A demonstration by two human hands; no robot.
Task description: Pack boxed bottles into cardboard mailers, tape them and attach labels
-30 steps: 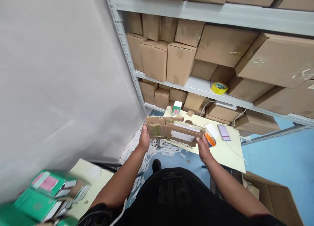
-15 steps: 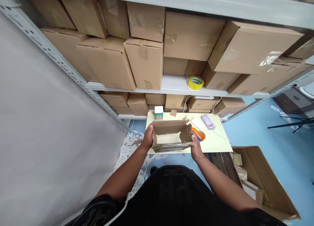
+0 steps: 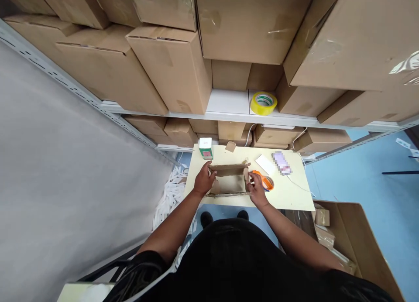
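Note:
An open cardboard box [image 3: 228, 169] with ragged edges is at the front of the pale yellow table [image 3: 291, 193]; table surface shows through its middle. My left hand [image 3: 204, 180] grips its left end, with the thumb over the edge. On the opposite end, my right hand [image 3: 257, 189] pinches the cardboard side between thumb and fingers. Right beside that hand lies an orange tape dispenser [image 3: 262, 180]. Behind the box stand a small green and white box [image 3: 206, 148] and a scrap of cardboard [image 3: 230, 146].
A white card [image 3: 265, 164] and a blurred-out phone-like object [image 3: 281, 163] with a cable lie on the table. Shelves of cartons [image 3: 170, 66] rise behind, with yellow tape [image 3: 263, 103] on one. A large open carton [image 3: 353, 232] stands right; shredded paper [image 3: 166, 201] covers the floor left.
Both hands have brought the cardboard box lower, toward the tabletop, and its ends have shifted in my grip. My view has moved closer to the shelves.

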